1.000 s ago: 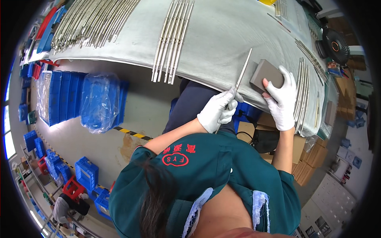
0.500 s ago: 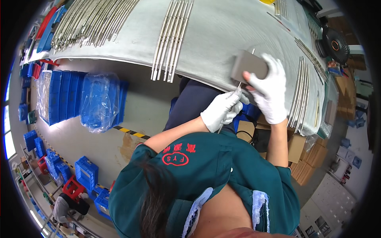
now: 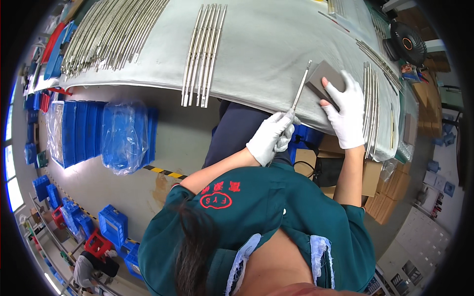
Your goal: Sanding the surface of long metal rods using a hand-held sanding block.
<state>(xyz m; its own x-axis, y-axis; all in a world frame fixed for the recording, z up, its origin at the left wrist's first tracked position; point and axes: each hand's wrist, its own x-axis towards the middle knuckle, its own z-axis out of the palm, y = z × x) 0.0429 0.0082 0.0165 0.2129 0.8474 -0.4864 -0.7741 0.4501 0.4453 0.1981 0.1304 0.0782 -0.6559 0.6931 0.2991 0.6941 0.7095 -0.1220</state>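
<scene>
My gloved left hand is closed around a thin metal rod near the table's front edge. The rod's far part slants up over the table, and its near end is mostly hidden by the hand. In my gloved right hand, whose thumb and a fingertip are bare, is a grey rectangular block like a sanding block. The block stands on the table just right of the rod, seemingly apart from it. Several similar rods lie side by side to the left, and another group of rods is right of my right hand.
A dense row of rods covers the table's far left. A black fan stands at the right rear. Blue crates sit on the floor at left, beside a plastic-wrapped crate. Cardboard boxes are at right.
The block has moved right and slightly down, off the rod, with my right hand tilting it. More of the rod now shows. My left hand keeps its hold, and the view has shifted slightly.
</scene>
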